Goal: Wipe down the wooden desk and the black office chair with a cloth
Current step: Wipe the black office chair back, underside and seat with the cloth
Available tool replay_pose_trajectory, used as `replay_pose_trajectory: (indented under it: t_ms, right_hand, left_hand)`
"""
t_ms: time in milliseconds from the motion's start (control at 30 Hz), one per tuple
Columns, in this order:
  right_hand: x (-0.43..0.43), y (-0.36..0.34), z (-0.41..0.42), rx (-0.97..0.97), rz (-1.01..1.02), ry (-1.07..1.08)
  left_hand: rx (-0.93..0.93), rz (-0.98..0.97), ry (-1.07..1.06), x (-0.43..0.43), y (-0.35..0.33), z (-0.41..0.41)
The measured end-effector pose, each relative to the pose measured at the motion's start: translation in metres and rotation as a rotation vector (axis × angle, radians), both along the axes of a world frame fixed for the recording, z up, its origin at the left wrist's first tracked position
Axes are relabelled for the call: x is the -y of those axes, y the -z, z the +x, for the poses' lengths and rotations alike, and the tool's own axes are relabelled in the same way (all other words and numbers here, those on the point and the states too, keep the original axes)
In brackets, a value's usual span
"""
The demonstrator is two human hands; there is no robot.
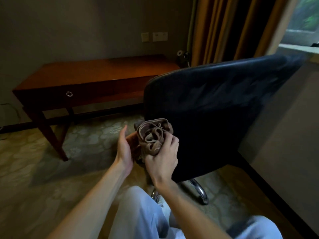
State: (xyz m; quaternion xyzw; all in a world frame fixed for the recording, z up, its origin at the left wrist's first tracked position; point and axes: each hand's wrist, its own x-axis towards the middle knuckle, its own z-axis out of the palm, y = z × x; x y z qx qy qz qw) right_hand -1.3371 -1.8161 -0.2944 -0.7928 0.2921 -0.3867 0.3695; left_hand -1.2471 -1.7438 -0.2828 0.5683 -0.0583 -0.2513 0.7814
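Right hand (pixel 162 158) grips one bunched cloth (pixel 151 135) beside one chair (pixel 215 109).

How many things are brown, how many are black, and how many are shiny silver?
Brown: 2, the wooden desk and the cloth, bunched in the right hand with the left hand beside it.
Black: 1, the office chair.
Shiny silver: 2, the drawer ring and the chair's base legs.
Total: 5

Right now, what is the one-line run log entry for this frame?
stage: bunching cloth | right hand: grips cloth | left hand: open beside cloth | chair: back nearest | desk: untouched
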Motion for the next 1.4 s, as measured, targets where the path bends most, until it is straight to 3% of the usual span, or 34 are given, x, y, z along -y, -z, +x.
replay_pose_trajectory:
  t_ms: [100,200,300,400,533,600,667,767,867,1000,1067,1200,1400]
  right_hand:
    - [0.011,-0.036,-0.023,0.257,-0.032,0.001]
    - [0.036,-0.096,-0.036,0.509,-0.260,0.148]
    - [0.058,-0.147,-0.033,0.410,-0.659,0.231]
    - [0.056,-0.147,-0.021,0.185,-0.986,0.194]
    - [0.053,-0.106,-0.004,0.203,-0.957,0.132]
    - [0.053,-0.073,-0.003,0.041,-1.080,-0.013]
    - [0.047,-0.040,-0.009,-0.240,-1.160,-0.182]
    - [0.039,-0.031,-0.014,-0.378,-0.937,-0.250]
    - [0.032,-0.056,-0.021,-0.260,-0.831,-0.231]
    - [0.041,-0.112,-0.041,0.192,-0.934,-0.039]
    - [0.052,-0.146,-0.045,0.290,-1.019,0.065]
    - [0.070,-0.170,-0.034,0.207,-1.060,0.167]
    - [0.064,-0.081,0.009,0.109,-0.978,0.050]
  left_hand:
    - [0.020,0.026,0.012,-0.002,-0.006,0.003]
    - [0.065,0.056,0.030,0.001,-0.020,0.006]
    - [0.081,-0.020,-0.005,0.006,-0.039,0.006]
    - [0.084,-0.120,-0.031,0.010,-0.053,0.008]
    - [0.032,-0.222,-0.031,0.006,-0.053,0.005]
    - [0.014,-0.245,0.014,0.000,-0.051,0.005]
    - [0.026,-0.239,0.066,-0.005,-0.046,0.008]
    - [0.068,-0.219,0.126,-0.013,-0.046,0.014]
    - [0.050,-0.231,0.175,-0.016,-0.052,0.016]
    - [0.040,-0.252,0.102,-0.008,-0.068,0.017]
    - [0.079,-0.199,0.049,-0.003,-0.077,0.016]
    - [0.159,-0.156,0.012,0.001,-0.089,0.009]
    - [0.170,-0.174,0.013,-0.009,-0.083,0.017]
